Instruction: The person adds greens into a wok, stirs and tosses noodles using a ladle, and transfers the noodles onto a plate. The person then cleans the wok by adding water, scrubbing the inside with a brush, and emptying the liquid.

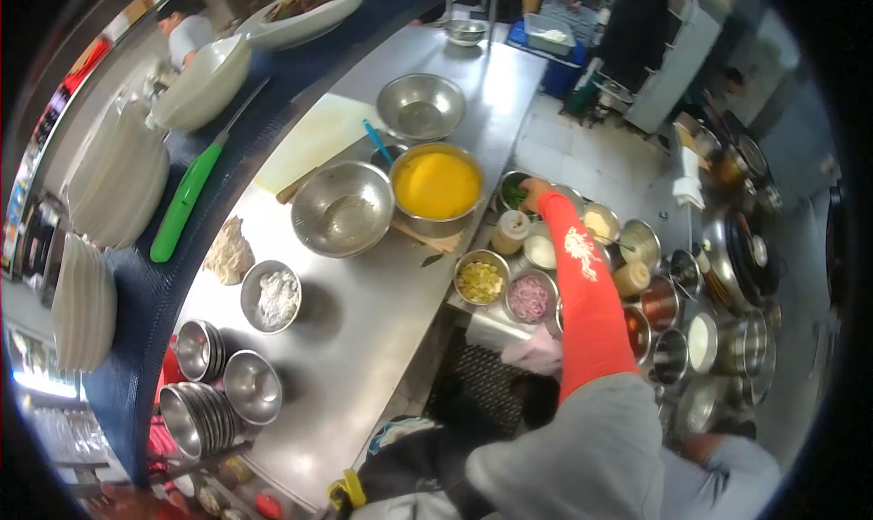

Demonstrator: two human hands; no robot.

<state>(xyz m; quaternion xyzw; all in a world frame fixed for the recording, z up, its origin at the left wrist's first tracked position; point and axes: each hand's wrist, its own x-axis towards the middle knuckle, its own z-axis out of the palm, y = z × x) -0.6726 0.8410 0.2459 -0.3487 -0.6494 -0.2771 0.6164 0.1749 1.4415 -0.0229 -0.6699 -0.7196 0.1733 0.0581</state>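
Note:
My right hand (535,194), in a red sleeve with a pale print, reaches into a small metal bowl (511,180) of green herbs (516,195). Its fingers are drawn together at the herbs, with the tips partly hidden. Close by stand a squeeze bottle (510,233) with a pale sauce, a container of white cream (540,252), a bowl of chopped yellow-green vegetables (480,281) and a bowl of sliced pink onions (530,298). My left hand is not in view.
On the steel counter (382,329) are a bowl of yellow liquid (437,183), wide metal bowls (342,208), a bowl of white powder (275,297) and stacked bowls (194,418). A green-handled knife (188,197) lies on the shelf beside white plates (118,175). Other people stand further off.

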